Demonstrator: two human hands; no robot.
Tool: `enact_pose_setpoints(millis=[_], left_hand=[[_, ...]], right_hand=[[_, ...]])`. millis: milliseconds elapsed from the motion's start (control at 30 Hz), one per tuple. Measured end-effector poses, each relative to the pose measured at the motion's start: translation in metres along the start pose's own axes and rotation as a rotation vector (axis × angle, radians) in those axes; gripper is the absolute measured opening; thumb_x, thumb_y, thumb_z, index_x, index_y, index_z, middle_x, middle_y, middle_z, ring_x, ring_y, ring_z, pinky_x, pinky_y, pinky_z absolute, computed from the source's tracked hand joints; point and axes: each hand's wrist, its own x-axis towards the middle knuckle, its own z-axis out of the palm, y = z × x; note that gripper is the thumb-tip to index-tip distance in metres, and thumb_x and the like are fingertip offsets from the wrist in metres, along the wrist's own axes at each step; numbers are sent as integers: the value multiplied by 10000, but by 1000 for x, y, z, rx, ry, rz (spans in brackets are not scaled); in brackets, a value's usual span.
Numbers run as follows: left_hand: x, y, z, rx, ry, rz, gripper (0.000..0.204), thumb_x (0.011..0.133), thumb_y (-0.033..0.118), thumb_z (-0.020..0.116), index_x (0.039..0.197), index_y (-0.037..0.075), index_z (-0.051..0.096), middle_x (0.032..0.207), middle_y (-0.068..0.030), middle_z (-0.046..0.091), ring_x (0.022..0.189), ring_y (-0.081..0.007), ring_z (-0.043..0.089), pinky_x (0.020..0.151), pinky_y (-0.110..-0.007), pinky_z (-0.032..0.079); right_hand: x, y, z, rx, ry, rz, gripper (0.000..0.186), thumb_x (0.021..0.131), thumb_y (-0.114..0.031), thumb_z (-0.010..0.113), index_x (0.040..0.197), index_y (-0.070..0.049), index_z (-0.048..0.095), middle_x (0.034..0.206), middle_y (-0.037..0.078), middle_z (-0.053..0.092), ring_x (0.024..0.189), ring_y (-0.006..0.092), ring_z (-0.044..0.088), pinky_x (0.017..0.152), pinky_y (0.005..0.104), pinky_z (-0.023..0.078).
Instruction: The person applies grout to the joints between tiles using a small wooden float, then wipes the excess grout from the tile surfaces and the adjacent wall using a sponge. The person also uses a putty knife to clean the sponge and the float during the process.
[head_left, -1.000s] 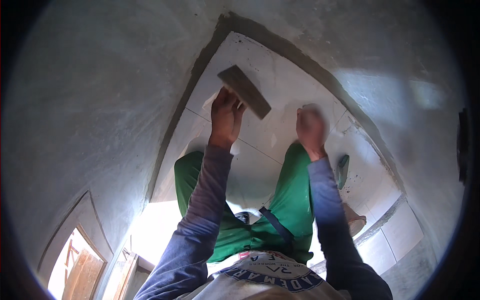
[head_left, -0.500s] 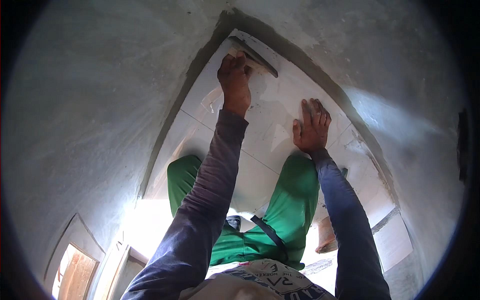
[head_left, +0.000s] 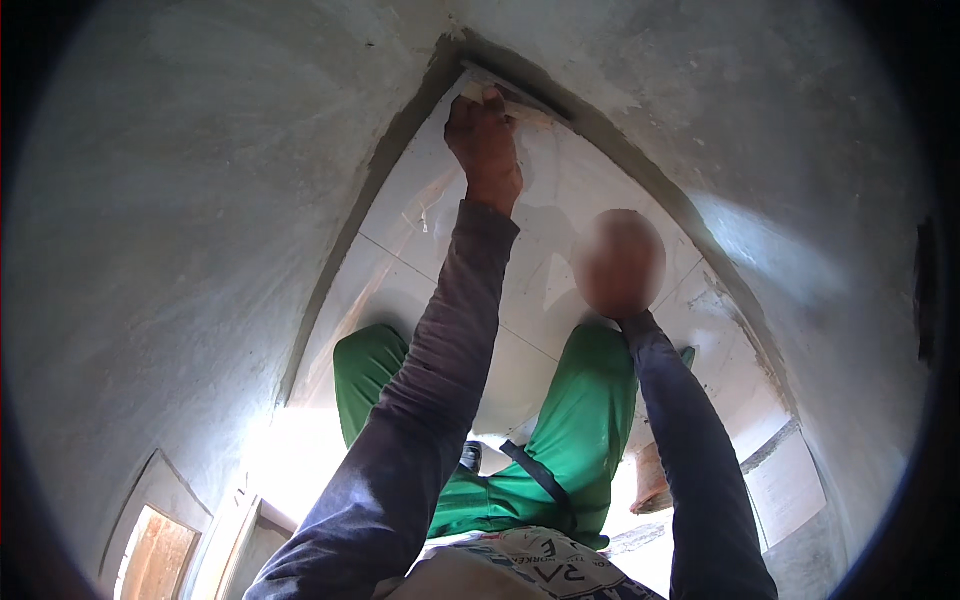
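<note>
My left hand (head_left: 487, 145) is closed around a flat tool with a pale wooden-looking grip and a long dark edge, like a rubber squeegee or float (head_left: 515, 98). Its edge lies along the foot of the right-hand wall, close to the far corner of the pale tiled floor (head_left: 400, 240). Nearer to me and to the right, my right hand (head_left: 620, 265) is over the tiles just beyond my right knee. A blur covers its fingers, so their pose is hidden.
Grey plastered walls (head_left: 220, 200) rise on both sides and meet at the far corner, with a darker band along their base. My green-trousered knees (head_left: 585, 390) are bent between my arms. A brownish object (head_left: 652, 480) sits beside my right forearm. Bright openings lie at lower left.
My left hand has pushed the tool forward and slightly right, up to the wall's foot. My right hand, earlier flat with fingers spread on the tiles, is now blurred in nearly the same place.
</note>
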Motion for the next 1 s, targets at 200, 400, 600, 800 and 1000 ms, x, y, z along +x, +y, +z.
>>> enact_pose_setpoints(millis=[200, 400, 600, 800, 1000], left_hand=[[-41, 23, -6, 16, -142, 141, 77, 1037, 164, 647, 1053, 92, 626, 998, 24, 597, 921, -101, 550, 880, -373, 500], [-46, 3, -33, 26, -87, 2, 99, 1029, 161, 659, 971, 120, 590, 905, 57, 561, 849, -75, 510, 856, -315, 473], [-15, -5, -22, 37, -61, 76, 95, 1040, 125, 643, 971, 63, 623, 838, 50, 587, 762, -56, 524, 695, -260, 440], [0, -4, -15, 142, -38, 111, 87, 1027, 90, 622, 987, 34, 674, 830, 26, 611, 749, -57, 500, 685, -260, 431], [-16, -17, -6, 361, -32, 280, 112, 1013, 71, 621, 1007, -25, 679, 904, -20, 691, 812, -120, 564, 754, -299, 466]], right_hand=[[-1, 4, -2, -24, -8, 17, 696, 931, -378, 545, 1548, -73, 440, 1529, 180, 403, 1474, 381, 348, 1176, 593, 269], [0, -1, -1, -7, -22, 18, 669, 946, -361, 544, 1526, -35, 473, 1531, 210, 432, 1449, 423, 379, 1175, 594, 278], [0, 0, -3, -20, -25, 18, 673, 951, -367, 541, 1532, -37, 465, 1527, 214, 436, 1454, 422, 375, 1175, 593, 278], [0, -1, -2, -26, -20, 9, 672, 957, -365, 530, 1537, -35, 450, 1528, 210, 432, 1459, 421, 370, 1177, 588, 273], [0, -2, 2, -6, 30, 0, 692, 908, -362, 571, 1526, -69, 467, 1521, 180, 409, 1453, 390, 373, 1166, 593, 292]])
